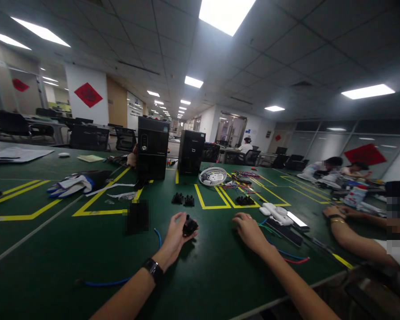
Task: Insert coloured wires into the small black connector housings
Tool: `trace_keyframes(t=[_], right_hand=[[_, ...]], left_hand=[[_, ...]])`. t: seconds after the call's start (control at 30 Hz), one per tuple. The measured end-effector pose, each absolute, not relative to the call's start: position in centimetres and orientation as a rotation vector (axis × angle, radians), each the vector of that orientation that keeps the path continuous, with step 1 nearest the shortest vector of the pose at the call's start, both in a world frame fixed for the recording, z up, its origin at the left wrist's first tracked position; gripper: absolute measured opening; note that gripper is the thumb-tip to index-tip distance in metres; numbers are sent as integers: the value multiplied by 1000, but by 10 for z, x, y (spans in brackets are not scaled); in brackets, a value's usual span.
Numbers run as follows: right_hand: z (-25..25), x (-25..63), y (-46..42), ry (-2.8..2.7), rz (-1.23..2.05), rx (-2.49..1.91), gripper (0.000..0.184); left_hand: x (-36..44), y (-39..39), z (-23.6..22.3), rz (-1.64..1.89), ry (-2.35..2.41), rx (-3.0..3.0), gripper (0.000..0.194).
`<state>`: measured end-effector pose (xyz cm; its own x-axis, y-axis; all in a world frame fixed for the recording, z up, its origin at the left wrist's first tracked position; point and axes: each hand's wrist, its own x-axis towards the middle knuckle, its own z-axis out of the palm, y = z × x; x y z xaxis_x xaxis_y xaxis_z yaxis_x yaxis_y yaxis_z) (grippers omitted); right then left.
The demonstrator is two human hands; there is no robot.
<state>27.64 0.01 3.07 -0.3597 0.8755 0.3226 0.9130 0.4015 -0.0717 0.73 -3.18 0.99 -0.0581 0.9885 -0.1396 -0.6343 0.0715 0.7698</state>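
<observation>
My left hand [176, 234], with a dark watch on its wrist, is closed around a small black plastic part [189, 226] just over the green table. Its exact kind is too small and dark to tell. My right hand [250, 229] rests on the tabletop, fingers loosely bent and apart, holding nothing I can see. Beyond the left hand stand two similar black parts [183, 199], and another black part [245, 201] sits ahead of the right hand. A blue wire [106, 283] lies by my left forearm.
Two black computer towers [152, 149] and a round white grille [213, 176] stand farther back. Gloves [74, 186] lie at left. White objects [276, 213], a phone [298, 221] and loose wires [293, 257] are right of my hand. Another person's arm [348, 235] rests at far right.
</observation>
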Motion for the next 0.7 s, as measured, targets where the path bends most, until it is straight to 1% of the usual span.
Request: trace_keyframes(t=[0.1,0.23,0.37,0.43,0.57,0.63,0.7], right_hand=[[20,304,8,-2440,-235,-1649,25],[30,302,15,-2420,-304,-1418,29],[53,270,19,-2215,-323,-1175,34],[58,240,15,-2157,-203,-1057,34],[45,169,1,-2178,295,-842,29],[32,143,-5,-2164,516,-828,29],[20,129,-7,-2107,714,-878,35]], left_hand=[[8,-33,10,1435,771,591,37],[8,-26,4,1439,716,619,31],[7,-6,-2,1524,716,593,29],[5,3,-5,1580,687,567,28],[-2,9,-6,1678,591,519,28],[-4,6,-4,1700,561,500,28],[-3,3,-1,1691,547,495,30]])
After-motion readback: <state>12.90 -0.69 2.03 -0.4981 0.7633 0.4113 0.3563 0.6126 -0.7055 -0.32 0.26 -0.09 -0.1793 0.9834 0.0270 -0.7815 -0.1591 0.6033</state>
